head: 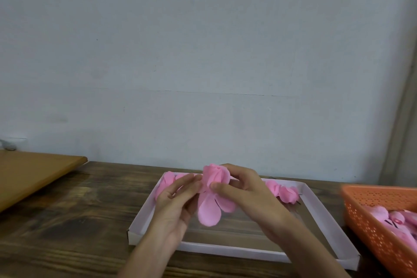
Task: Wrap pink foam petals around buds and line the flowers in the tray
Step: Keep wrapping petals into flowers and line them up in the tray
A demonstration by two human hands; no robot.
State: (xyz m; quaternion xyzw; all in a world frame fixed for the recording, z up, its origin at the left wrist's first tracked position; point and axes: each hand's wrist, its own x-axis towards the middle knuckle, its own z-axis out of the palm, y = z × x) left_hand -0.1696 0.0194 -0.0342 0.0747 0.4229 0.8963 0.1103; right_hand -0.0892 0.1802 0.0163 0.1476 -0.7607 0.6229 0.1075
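Note:
Over the white cardboard tray (316, 205) I hold a pink foam flower (213, 189) in both hands. Its bud points up and away, and two loose petals hang down toward me. My left hand (178, 198) pinches the flower's left side with its fingertips. My right hand (241, 189) grips the right side, thumb across the front and fingers curled behind the bud. Finished pink flowers (284, 192) lie in a row along the tray's far edge, partly hidden by my hands.
An orange perforated basket (372, 223) with more pink petals and buds stands at the right edge. A light wooden board (33, 174) lies at the far left on the dark wooden table (79, 210). A pale wall rises right behind the table.

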